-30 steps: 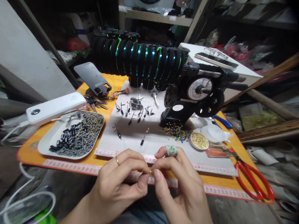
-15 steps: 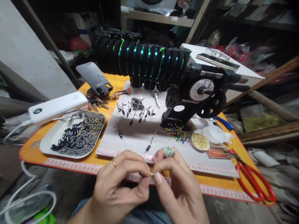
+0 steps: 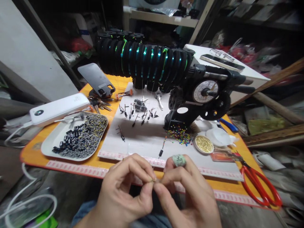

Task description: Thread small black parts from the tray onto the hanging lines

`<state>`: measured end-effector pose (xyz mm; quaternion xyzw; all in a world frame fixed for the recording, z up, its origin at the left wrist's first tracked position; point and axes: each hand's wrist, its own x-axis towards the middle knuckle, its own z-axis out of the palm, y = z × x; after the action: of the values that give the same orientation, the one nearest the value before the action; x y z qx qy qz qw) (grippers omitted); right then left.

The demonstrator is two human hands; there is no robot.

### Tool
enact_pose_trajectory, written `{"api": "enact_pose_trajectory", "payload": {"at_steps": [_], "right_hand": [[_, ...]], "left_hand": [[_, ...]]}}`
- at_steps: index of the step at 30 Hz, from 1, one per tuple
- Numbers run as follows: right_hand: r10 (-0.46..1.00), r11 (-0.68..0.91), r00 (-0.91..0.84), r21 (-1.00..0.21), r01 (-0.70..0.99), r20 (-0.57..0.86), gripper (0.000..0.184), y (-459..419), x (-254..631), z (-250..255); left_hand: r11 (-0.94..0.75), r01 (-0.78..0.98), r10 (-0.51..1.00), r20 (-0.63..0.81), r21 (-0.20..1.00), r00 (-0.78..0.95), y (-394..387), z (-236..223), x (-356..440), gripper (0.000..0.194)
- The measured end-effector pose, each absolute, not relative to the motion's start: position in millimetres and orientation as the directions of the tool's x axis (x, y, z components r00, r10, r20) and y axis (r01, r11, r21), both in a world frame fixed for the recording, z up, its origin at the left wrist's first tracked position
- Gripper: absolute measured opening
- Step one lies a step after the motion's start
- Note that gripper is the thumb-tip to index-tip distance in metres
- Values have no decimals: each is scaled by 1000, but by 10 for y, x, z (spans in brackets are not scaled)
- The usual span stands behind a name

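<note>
My left hand and my right hand meet at the front edge of the orange table, fingertips pinched together on a tiny gold bead and a thin line I can barely make out. A green wrap covers my right index finger. The line runs up to a small black-and-red float piece hanging above the white board. A dish of gold beads and a pile of coloured beads lie just beyond my right hand.
A black winding machine with a dial and a row of black spools stand at the back. A white tray of dark small parts, a white power bank, keys and red scissors also lie there.
Both hands have dropped slightly lower and nearer to me, still pinched together. The hanging float piece has shifted right and up along the line.
</note>
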<state>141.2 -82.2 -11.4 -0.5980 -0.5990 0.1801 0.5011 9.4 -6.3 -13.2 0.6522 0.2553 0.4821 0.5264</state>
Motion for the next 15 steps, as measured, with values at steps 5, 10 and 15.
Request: {"api": "enact_pose_trajectory", "payload": {"at_steps": [5,10,15], "right_hand": [[900,214,243,-854,475,361,21,-840,1477,-46],[925,185,183,-815,549,333,13,-809,1483,15],[913,182,185,-768,614,364,14,-790,1422,-22]], "left_hand": [[-207,-206,838,282,956,468,-45,-142,68,26],[-366,-113,766,368,924,527,-41,-203,-18,26],[-525,-44,716,469,850,518,-19,-265,-49,22]]}}
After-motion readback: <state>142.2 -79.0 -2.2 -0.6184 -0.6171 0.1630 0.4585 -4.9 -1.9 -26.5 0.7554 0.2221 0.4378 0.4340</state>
